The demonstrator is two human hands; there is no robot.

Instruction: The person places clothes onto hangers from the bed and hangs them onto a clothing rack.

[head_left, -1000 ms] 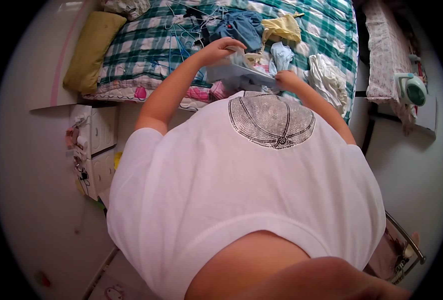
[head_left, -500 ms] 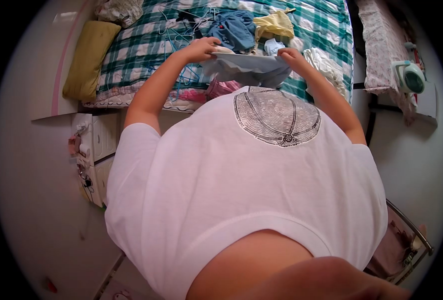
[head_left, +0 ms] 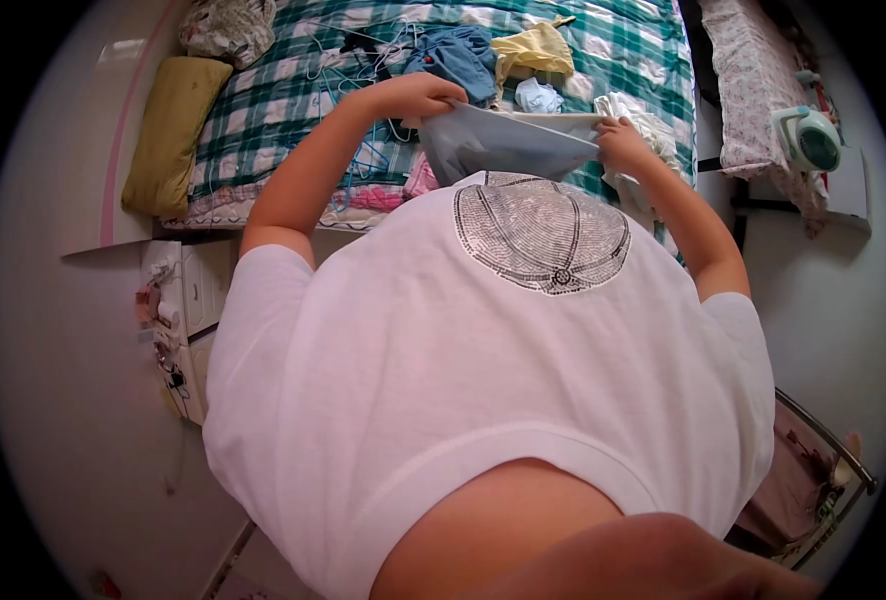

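A light grey-blue garment (head_left: 498, 145) hangs stretched between my two hands above the near side of the bed; its exact kind is not clear. My left hand (head_left: 428, 95) is closed on its upper left edge. At the other end my right hand (head_left: 623, 145) pinches the right edge. Behind the garment lie a blue piece of clothing (head_left: 453, 60), a yellow garment (head_left: 533, 52) and a small pale blue cloth (head_left: 538, 96). White clothing (head_left: 643, 125) lies just beyond my right hand. Part of a pink cloth (head_left: 421, 178) shows below the garment.
A green-and-white checked quilt (head_left: 293, 90) covers the bed. Several blue and white hangers (head_left: 363, 75) lie tangled on it. An olive pillow (head_left: 175, 135) rests at the left edge. On the right, a green-and-white fan (head_left: 811, 140) stands beside a floral cloth (head_left: 748, 90).
Both hands have shifted to the right with the garment. My right hand is lower, and the garment now hangs wider, with its top edge slanting down to the right.
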